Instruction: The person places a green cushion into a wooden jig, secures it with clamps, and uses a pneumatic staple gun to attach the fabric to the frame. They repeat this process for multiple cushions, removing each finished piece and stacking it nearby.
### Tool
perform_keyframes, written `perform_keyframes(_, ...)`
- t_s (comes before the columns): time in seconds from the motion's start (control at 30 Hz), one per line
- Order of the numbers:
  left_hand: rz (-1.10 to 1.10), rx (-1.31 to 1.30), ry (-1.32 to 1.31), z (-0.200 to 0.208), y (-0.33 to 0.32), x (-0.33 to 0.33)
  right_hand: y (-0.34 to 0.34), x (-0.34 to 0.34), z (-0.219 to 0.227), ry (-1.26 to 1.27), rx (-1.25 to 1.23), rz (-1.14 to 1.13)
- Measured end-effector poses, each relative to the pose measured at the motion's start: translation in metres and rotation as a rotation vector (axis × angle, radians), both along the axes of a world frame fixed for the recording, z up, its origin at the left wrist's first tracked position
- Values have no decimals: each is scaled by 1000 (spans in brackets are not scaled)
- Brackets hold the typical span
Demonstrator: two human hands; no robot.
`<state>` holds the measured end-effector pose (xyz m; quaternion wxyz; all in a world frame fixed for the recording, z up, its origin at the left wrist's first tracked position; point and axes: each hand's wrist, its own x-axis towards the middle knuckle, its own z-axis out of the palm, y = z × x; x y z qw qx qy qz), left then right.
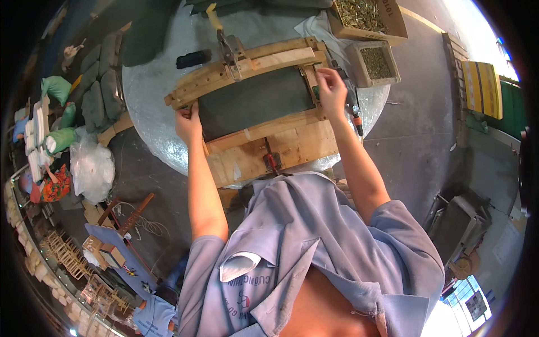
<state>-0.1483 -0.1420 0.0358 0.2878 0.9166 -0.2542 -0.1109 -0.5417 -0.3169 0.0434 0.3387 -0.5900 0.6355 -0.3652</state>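
Note:
In front of me a wooden jig (244,135) surrounds a dark grey-green panel (255,104). My left hand (190,124) is closed around the jig's left end, its thumb pointing up along the inner edge. At the right end, my right hand (332,92) has thumb and fingertips pinched together just over the short wooden end piece; whatever is between them is too small to make out. A toggle clamp (229,56) with a yellow handle sits on the curved far rail. On the near board is a second clamp (272,162) with red on it.
A power driver (351,95) with an orange collar lies right of the jig. Beyond it stand a cardboard box (393,28) and a grey box (359,73), both full of small metal fasteners. A black object (193,59) lies far left on the plastic-wrapped round table (147,104).

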Motion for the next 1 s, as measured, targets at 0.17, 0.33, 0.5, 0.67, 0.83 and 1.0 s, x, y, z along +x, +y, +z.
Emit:
perform_keyframes(0.17, 40, -415, 134, 11, 9, -13, -4, -54, -10, 449, -307, -76)
perform_keyframes(0.33, -121, -439, 218, 32, 34, -93, 0, -87, -43, 552, -26, -6)
perform_keyframes(0.5, -276, -363, 588, 37, 60, -172, -26, -83, -19, 607, 250, -39)
perform_keyframes(0.67, -419, -322, 808, 58, 29, -212, 14, -91, 2, 427, 145, -197)
perform_keyframes(0.83, -545, -203, 1141, 84, -19, -244, 92, -92, 87, 120, 25, 24)
perform_keyframes(1.0, -500, -40, 1519, 101, -49, -275, 135, -79, 170, 253, 54, 399)
